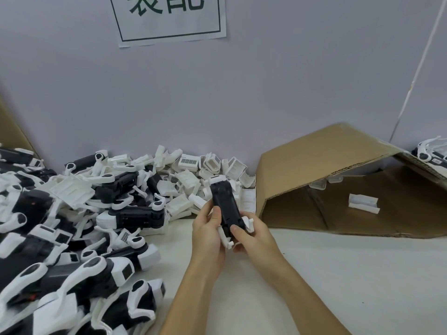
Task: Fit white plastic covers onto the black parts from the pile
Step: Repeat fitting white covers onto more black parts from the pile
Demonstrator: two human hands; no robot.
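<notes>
From the head camera, you hold one black part (225,206) up over the table (338,274), near the middle of the scene, its long body tilted with the far end leaning left. A white cover (219,180) sits on that far end, and white arms (249,224) stick out at the near end between your hands. Your left hand (208,232) curls round the part's left side, thumb laid on the black face. Your right hand (251,235) grips the near end from the right, thumb pressed on the black surface, fingers wrapped beneath.

To the left, the pile (60,238) of black parts with white arms spreads from the near-left corner back to the wall (242,93). Behind your hands, against the wall, lies a heap of loose white covers (193,180). To the right, a cardboard box (350,189) lies on its side with its opening toward you; one white cover (363,202) rests inside it. More parts (433,153) show at the far right edge, beyond the box. A paper sign (169,18) with green characters hangs on the wall above.
</notes>
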